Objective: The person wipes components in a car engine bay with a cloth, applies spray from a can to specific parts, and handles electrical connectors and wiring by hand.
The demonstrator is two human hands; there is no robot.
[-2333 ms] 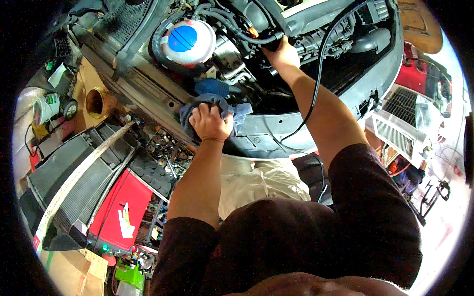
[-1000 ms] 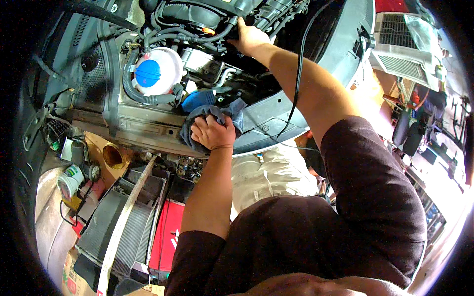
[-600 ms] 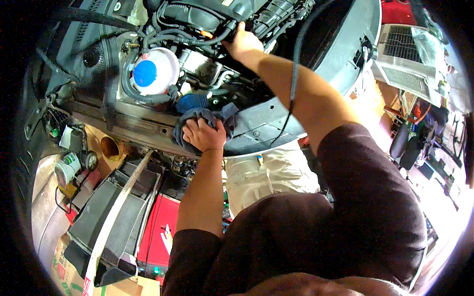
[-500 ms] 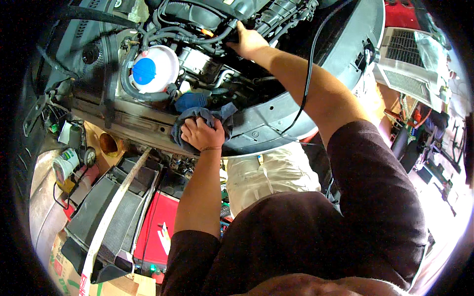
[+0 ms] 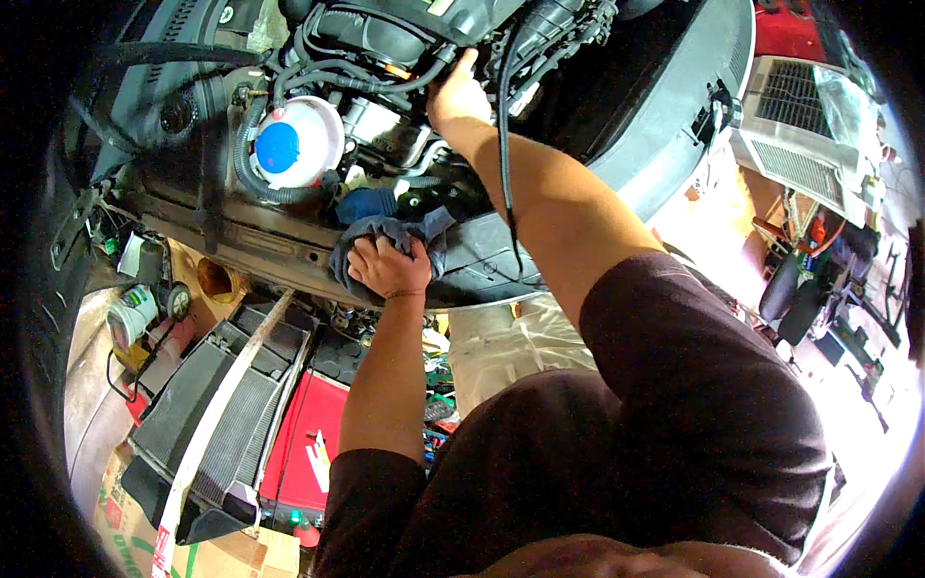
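Note:
My left hand (image 5: 388,266) presses down on a crumpled dark grey-blue cloth (image 5: 349,249) at the near edge of an open engine bay, fingers curled into it. A blue fabric piece (image 5: 366,205) lies just beyond. My right hand (image 5: 460,104) reaches among the engine parts, beside a black hose (image 5: 441,65). One finger points up along the hose's end; the other fingers are mostly hidden. Left of it sits a white round reservoir (image 5: 325,144) with a blue cap (image 5: 277,147). A metal pipe (image 5: 424,159) runs below the right hand.
A thin black cable (image 5: 504,164) hangs across my right forearm. The curved body panel (image 5: 674,144) bounds the bay on the right. Below left lie a radiator (image 5: 207,405), a pale strip (image 5: 217,414) and a red box (image 5: 306,438). An air-conditioner unit (image 5: 795,125) stands right.
My right hand has shifted left and slightly down, and its arm has swung left. The black cable has moved left with it. My left hand stays on the cloth, slightly further left.

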